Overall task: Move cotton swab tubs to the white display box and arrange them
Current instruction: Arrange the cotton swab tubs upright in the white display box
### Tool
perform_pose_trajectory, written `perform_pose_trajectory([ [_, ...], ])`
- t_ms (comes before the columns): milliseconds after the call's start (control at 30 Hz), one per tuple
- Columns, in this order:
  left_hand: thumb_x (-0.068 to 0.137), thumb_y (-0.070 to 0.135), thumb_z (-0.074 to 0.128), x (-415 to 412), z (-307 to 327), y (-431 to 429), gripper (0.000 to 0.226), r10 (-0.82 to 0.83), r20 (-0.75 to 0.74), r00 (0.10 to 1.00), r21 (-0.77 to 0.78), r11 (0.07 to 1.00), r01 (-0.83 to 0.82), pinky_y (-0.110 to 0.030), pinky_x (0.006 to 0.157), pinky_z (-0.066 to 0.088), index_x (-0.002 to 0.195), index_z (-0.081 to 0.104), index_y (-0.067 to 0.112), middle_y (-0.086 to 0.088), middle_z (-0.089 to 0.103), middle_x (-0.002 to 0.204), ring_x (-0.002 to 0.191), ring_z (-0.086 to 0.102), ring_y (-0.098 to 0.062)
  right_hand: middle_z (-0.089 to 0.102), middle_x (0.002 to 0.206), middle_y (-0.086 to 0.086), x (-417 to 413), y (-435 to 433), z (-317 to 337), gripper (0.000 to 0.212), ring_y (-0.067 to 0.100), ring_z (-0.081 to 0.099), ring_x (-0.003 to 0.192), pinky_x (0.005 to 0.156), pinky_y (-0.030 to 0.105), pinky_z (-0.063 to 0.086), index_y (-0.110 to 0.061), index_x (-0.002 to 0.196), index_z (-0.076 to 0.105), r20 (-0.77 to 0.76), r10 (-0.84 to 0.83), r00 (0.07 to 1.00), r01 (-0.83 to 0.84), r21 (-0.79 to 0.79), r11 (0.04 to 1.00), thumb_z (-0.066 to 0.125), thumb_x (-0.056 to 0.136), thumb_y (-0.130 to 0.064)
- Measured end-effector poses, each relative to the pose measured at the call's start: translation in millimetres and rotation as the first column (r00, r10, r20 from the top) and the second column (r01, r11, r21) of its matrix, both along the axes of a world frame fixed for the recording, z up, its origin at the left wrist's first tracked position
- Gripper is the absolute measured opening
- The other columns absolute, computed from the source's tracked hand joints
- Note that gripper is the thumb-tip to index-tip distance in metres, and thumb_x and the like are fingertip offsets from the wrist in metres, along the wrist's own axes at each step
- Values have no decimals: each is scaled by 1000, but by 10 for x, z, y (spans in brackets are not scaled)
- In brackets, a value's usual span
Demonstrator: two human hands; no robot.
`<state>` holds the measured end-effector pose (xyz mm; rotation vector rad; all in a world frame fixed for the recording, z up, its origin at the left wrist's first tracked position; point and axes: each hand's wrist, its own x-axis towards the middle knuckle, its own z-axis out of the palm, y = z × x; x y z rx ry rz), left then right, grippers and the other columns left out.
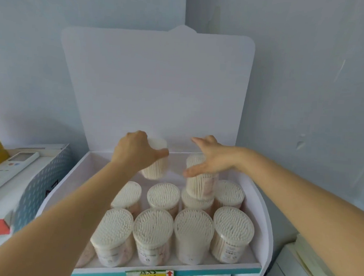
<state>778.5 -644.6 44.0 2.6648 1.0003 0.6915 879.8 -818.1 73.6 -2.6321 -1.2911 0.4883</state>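
1. Gripping one cotton swab tub (155,168) in the left hand (138,150), fingers (163,152) curled round its upper side; held tilted and clear of the other tubs, over the back left of the white display box (255,205).
2. Spreading the right hand (209,158) over a second tub (199,187), fingers straight and wide, thumb stretched across its front, palm against its side; no telling whether it is squeezed.
3. Resting that second tub on top of the rear row (163,195), toward the back right of the box.
4. Packed upright inside, swab tips up: a front row (193,227) of four tubs, then the rear row of four just behind, sides touching.
5. Standing open behind the tubs: the box's lid (156,83), upright against the wall.
6. Just left of the box: a patterned blue-grey carton (39,183) with a white remote control (17,161) lying on top.
7. Stuck on the teal front edge: a label with a red arrow (169,273).
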Motion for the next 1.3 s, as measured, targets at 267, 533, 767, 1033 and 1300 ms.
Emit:
perform_pose_trajectory([
  [267,65,68,64,-240,146,-171,53,-248,-161,955,-158,962,224,-31,67,42,72,52,17,-4,57,75,71,54,-17,45,140,3,-61,21,165,87,25,57,107,83,36,56,-19,142,41,144,-14,989,29,-100,995,69,71,-62],
  [533,67,66,67,-252,45,-289,87,-277,-196,941,-95,960,263,-32,98,40,133,48,14,-1,53,133,123,47,-19,32,151,-6,-121,-118,126,90,18,41,131,102,30,41,-31,147,26,113,191,975,-172,-159,972,76,73,-36],
  [767,67,65,67,-255,103,-233,77,-222,-159,962,-58,975,216,-31,88,44,123,58,12,-1,61,121,112,53,-20,40,144,-4,-70,-135,116,88,17,50,119,93,25,44,-28,145,33,188,217,958,-206,-76,976,79,69,-31],
  [1033,64,70,65,-281,66,-201,83,-209,-213,954,-54,978,202,-35,92,47,124,57,13,0,61,122,111,55,-20,62,109,5,-122,-32,132,100,22,63,77,73,32,51,-10,123,52,393,1,920,87,-208,974,55,58,-86],
  [1300,65,69,65,-275,98,-188,81,-208,-177,962,-78,977,197,-30,84,44,124,58,13,-1,62,120,105,55,-20,40,144,-2,-66,-75,161,85,21,50,120,95,35,50,-33,144,32,122,187,975,-167,-154,974,77,72,-38],
])
